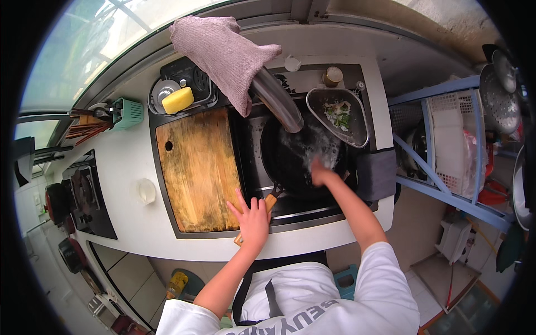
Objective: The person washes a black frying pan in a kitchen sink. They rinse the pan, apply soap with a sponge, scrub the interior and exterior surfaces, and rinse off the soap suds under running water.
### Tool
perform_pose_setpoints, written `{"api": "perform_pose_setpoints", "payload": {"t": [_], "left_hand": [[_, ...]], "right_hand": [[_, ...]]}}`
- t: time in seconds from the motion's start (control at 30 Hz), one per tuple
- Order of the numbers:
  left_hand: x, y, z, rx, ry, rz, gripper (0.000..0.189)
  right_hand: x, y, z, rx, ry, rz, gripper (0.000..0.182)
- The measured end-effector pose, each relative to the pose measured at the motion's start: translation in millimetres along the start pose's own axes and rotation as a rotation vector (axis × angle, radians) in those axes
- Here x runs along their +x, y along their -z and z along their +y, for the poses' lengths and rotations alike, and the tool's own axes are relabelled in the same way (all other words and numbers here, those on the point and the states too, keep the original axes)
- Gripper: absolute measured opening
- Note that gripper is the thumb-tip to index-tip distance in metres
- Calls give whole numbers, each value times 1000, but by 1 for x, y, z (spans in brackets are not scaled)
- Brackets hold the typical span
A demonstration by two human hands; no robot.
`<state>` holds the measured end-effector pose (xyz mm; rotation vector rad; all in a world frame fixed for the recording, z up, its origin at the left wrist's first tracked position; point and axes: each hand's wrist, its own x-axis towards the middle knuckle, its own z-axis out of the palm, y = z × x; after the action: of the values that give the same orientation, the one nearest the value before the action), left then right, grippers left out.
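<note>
A dark wok sits in the sink with water splashing in it, under the spout of a metal faucet. My right hand reaches into the wok at the splash; its fingers are blurred, so whether it holds anything cannot be told. My left hand lies over the wok's wooden handle, several fingers spread towards the cutting board, the thumb side partly hidden. A pink cloth hangs over the faucet. At the sink's back right corner, a strainer basket holds green and white food scraps.
A wooden cutting board covers the sink's left part. Behind it are a yellow sponge and a black rack. Left stand a clear cup and a green utensil holder. A grey cloth hangs at right, beside a blue-framed shelf.
</note>
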<state>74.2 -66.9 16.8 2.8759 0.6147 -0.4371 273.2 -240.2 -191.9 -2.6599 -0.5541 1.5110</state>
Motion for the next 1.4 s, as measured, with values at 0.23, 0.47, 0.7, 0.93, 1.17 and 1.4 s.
{"api": "perform_pose_setpoints", "payload": {"t": [0.23, 0.47, 0.7, 0.93, 1.17, 1.4], "left_hand": [[0, 5, 2, -45, 31, -45, 31], [-2, -2, 0, -15, 29, -18, 31], [-1, -2, 1, -17, 19, 17, 31], [4, 6, 6, -8, -5, -38, 31], [-3, -3, -1, -13, 40, -1, 29], [2, -1, 2, -26, -4, 21, 30]], "right_hand": [[-5, 44, -118, -1, 431, -184, 79], [-3, 46, -33, -202, -30, -34, 92], [-38, 25, -110, 171, 848, 63, 69], [86, 55, -27, -277, 112, 916, 55], [-71, 67, -35, -460, 103, -173, 30], [-69, 30, -111, 319, 643, 286, 28]]}}
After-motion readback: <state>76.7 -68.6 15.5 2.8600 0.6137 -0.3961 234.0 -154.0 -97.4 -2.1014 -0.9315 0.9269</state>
